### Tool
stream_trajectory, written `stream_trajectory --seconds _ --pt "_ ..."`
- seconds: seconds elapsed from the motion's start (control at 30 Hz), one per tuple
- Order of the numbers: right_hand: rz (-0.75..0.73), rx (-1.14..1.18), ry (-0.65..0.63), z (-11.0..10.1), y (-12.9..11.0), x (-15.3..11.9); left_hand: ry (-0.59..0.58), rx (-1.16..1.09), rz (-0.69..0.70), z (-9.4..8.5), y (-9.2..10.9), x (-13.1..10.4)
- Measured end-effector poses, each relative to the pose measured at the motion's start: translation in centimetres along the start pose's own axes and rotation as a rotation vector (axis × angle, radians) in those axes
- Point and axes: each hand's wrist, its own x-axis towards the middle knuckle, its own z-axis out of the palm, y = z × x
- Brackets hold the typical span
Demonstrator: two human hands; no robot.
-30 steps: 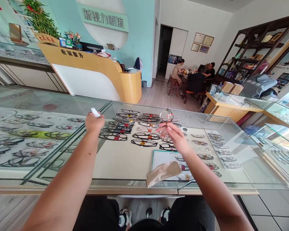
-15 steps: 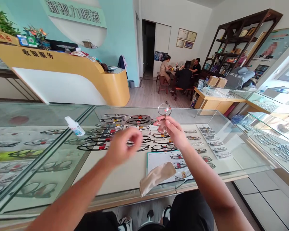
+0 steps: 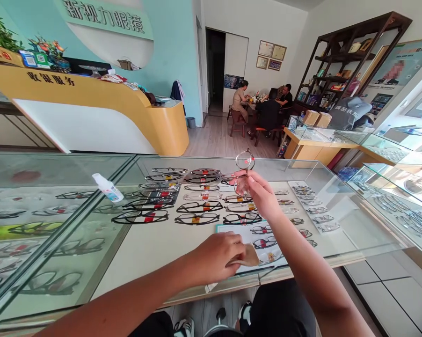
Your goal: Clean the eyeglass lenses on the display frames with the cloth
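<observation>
In my right hand point(image 3: 262, 192) is a pair of thin-rimmed eyeglasses point(image 3: 245, 160), pinched near the bridge and held on end above the glass counter. One lens stands above the fingers and the other hangs below, with small red marks on the upper one. My left hand point(image 3: 221, 255) is low over the counter's near edge, fingers curled on a beige cleaning cloth point(image 3: 251, 256). Part of that cloth is hidden under the hand. A small white spray bottle point(image 3: 108, 188) stands on the glass to the left.
Beneath the glass top of the display counter point(image 3: 141, 281) lie rows of eyeglasses point(image 3: 199, 207) and a white display card point(image 3: 237, 228). More glass cases point(image 3: 403, 187) run along the right. A yellow reception desk point(image 3: 167, 126) stands beyond; several people point(image 3: 267, 112) sit at a back table.
My left hand has come down and right from above the counter and closed on the cloth, which was lying loose. The right hand with the eyeglasses has shifted slightly right.
</observation>
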Motion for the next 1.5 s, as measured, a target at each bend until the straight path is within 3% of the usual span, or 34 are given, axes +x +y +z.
stream_trajectory --seconds 0.13,0.3,0.43,0.53,0.8,1.1,1.5 --pt "0.003 -0.022 0.045 -0.5 0.2 0.1 0.09 -0.241 -0.138 -1.4 -0.2 0.0" --pt "-0.03 -0.008 0.067 -1.2 0.3 0.4 0.129 -0.848 -0.299 -3.4 -2.0 0.2" --pt "-0.02 -0.036 0.086 -1.4 0.4 0.6 0.281 -1.35 -0.399 -3.9 -3.4 0.5" --pt "-0.018 -0.034 0.09 -1.4 0.5 0.7 0.369 -1.547 -0.407 -4.1 -4.1 0.7" --pt "0.0 -0.041 0.05 -1.0 0.4 0.2 0.68 -1.511 -0.437 -5.1 -5.2 1.0" --pt "0.092 -0.03 -0.083 0.4 0.9 -0.5 0.68 -1.506 -0.381 -5.2 -4.7 0.8" --pt "0.123 -0.05 -0.087 0.6 1.3 -0.6 0.754 -1.462 -0.31 -5.3 -4.7 1.1"
